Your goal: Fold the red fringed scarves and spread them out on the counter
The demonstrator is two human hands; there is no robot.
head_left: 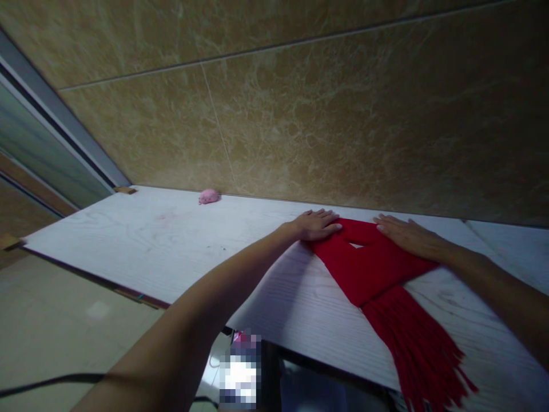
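A red scarf [364, 274] lies folded on the white wood-grain table [257, 286], its bands crossing around a small gap where the tabletop shows. Its long fringe hangs toward the table's front edge at the lower right. My left hand [317, 224] rests flat on the scarf's upper left corner, fingers stretched out. Flat on the upper right part lies my right hand [407, 233], its fingers extended too. Neither hand grips the cloth.
A small pink object [209, 197], perhaps a soft toy, sits against the tan marbled wall [300, 126]. Small wooden blocks [125, 190] are at the table's left corners. A dark cable [51, 383] crosses the lower left. Below the front edge, a patch is pixelated.
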